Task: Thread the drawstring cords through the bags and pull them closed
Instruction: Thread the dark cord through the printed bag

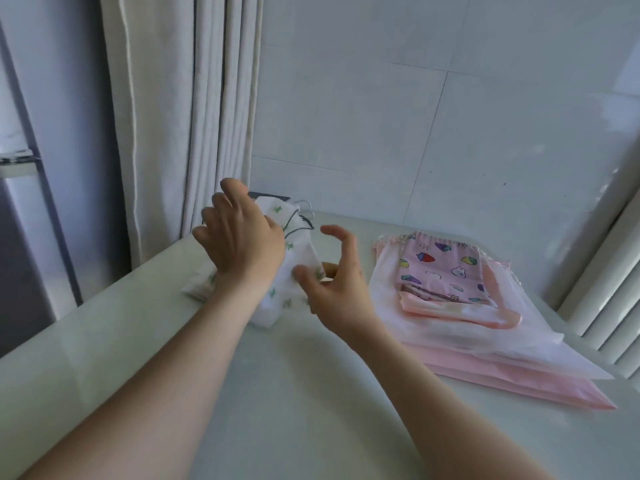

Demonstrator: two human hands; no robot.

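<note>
Working on the white green-print bag (301, 249) at the far left of the tabletop (277, 410), close to the curtain (173, 116) — pinned there under the left hand (242, 240), fingers fanned wide and laid over the cloth rather than gripping it. Hovering just beside the bag's right edge with the right hand (334, 278), also wide, fingers spread and loosely bent, nothing visibly held. Showing a thin dark cord (298, 216) looped at the far, gathered end, so probably threaded already; looks like the closing stage for this one, though hard to say for sure. Calls next for a pinch on the cord loops with one hand while bracing the mouth with the other, then a steady draw to cinch it — gently, given thin cloth likely to bunch and slide on a smooth top. Well apart to the right, a flat stack of pale pink bags (485, 344) with a smaller pink fruit-print bag (446, 271) on top, its mouth gathered at the far end; cannot tell whether the lower ones carry cords. Underneath everything, a glossy white surface with a rounded edge at left. Behind, large pale wall tiles (415, 116); at left, the cream curtain in long folds and a grey appliance (20, 220); at the right edge, white ribbed slats (609, 306), perhaps a radiator.
</note>
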